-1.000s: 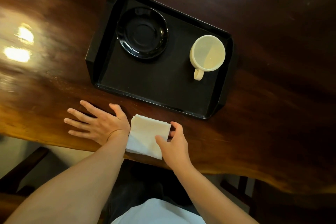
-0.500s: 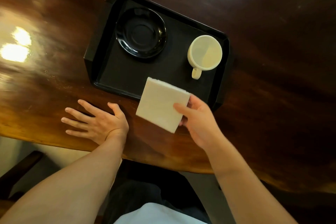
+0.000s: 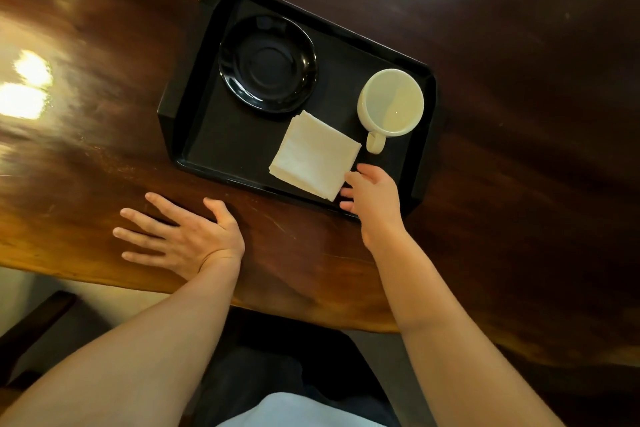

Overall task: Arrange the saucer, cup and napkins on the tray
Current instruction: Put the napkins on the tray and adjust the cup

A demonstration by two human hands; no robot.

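Note:
A black tray [image 3: 221,149] lies on the dark wooden table. On its far left sits a black saucer [image 3: 266,64]. A cream cup [image 3: 391,100] stands upright on the tray's right side, its handle pointing toward me. A stack of white folded napkins [image 3: 311,156] lies on the tray's near middle, between saucer and cup. My right hand [image 3: 374,198] is at the stack's near right corner, thumb and fingertips still pinching its edge. My left hand [image 3: 183,239] rests flat on the table left of the tray's near edge, fingers spread.
The wooden table [image 3: 519,149] has a curved near edge [image 3: 311,308] close to my body. Bright light reflections [image 3: 24,87] glare on its left side. A dark chair or bench part [image 3: 31,333] shows below at the left.
My right hand lifted the napkins from the table's near edge, carried them forward and set them down on the tray. My left hand stayed flat on the table.

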